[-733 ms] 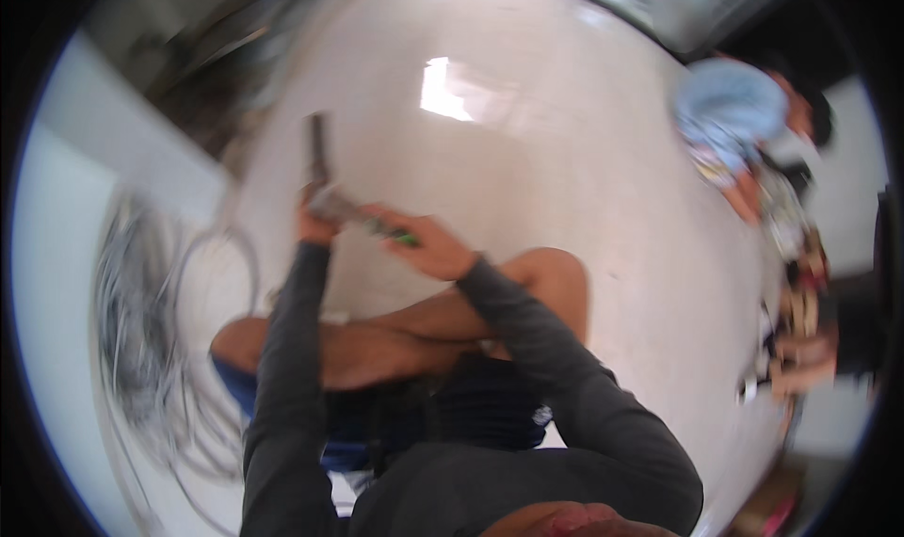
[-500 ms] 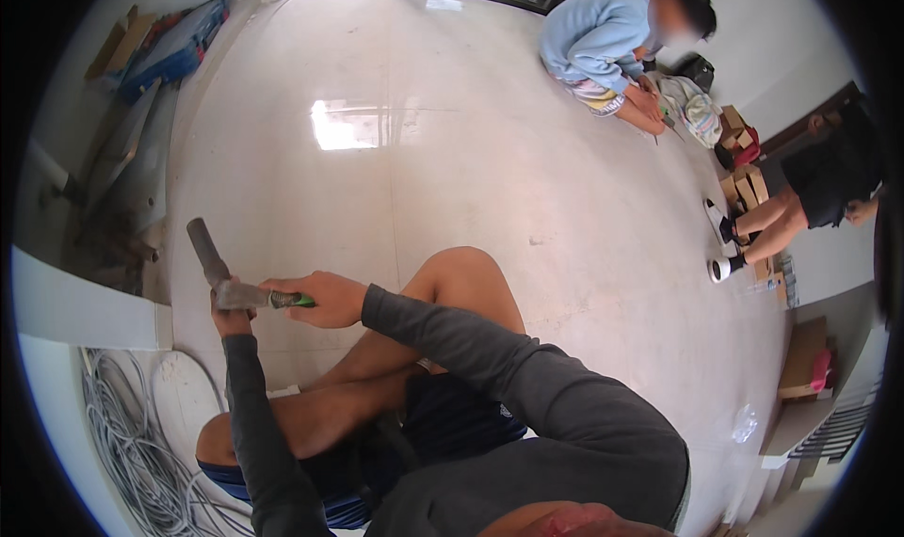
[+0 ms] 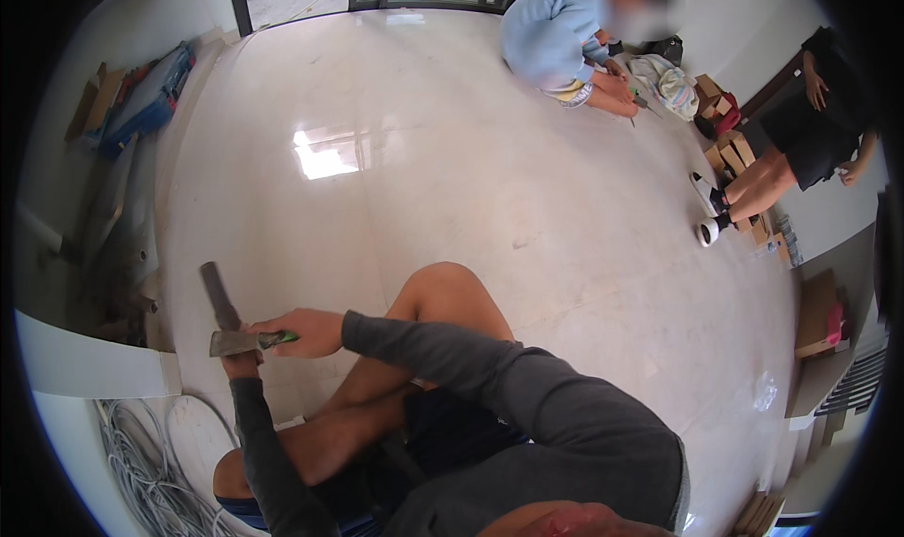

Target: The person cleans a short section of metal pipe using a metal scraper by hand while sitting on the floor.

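My right hand (image 3: 313,333) is closed round the black-and-green handle of a putty knife (image 3: 232,343), whose wide metal blade points left. The blade lies across the lower part of a dark grey bar-shaped piece (image 3: 218,294), which slants up and away to the left. My left hand (image 3: 243,361) is mostly hidden behind the blade. It appears to grip the bar's lower end, just below the putty knife. Both hands are in front of my crossed legs, above the floor.
A coil of grey cable (image 3: 155,471) lies at the lower left beside a round pale disc (image 3: 200,426). A blue case (image 3: 151,99) is at the far left. One person in light blue (image 3: 556,33) crouches far ahead; another in black (image 3: 810,123) stands right, near cardboard boxes (image 3: 730,151).
The whole view has shifted, so my hands and the bar sit lower in it. The putty knife's blade now lies flatter across the bar. Both hands keep their hold.
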`<state>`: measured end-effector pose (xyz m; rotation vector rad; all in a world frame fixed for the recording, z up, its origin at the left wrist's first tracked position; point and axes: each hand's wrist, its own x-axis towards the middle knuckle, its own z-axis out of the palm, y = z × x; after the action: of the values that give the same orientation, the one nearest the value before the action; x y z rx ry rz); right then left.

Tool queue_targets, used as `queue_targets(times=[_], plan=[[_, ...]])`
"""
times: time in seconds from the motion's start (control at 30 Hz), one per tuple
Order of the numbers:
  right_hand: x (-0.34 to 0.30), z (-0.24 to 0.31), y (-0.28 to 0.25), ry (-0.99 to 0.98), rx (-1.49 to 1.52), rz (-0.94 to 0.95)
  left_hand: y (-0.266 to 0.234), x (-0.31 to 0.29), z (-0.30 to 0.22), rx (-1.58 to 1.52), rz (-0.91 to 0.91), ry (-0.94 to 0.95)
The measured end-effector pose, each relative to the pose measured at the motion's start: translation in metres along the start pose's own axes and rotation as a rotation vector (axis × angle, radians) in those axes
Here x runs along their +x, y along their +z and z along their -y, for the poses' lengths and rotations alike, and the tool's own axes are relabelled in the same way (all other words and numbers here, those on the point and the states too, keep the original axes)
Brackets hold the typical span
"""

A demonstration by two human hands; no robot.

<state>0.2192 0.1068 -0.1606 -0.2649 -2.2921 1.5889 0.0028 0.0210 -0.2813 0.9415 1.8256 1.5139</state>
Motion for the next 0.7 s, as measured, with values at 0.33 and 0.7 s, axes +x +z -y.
queue_targets(times=[0.33, 0.7], plan=[[-0.012, 0.014, -0.007, 0.186, -0.315, 0.009, 0.0, 0.013, 0.014, 0.069, -0.062, -0.142], [-0.004, 0.034, -0.005, 0.08, -0.181, -0.016, -0.032, 0.031, 0.043, -0.129, -0.303, -0.051]])
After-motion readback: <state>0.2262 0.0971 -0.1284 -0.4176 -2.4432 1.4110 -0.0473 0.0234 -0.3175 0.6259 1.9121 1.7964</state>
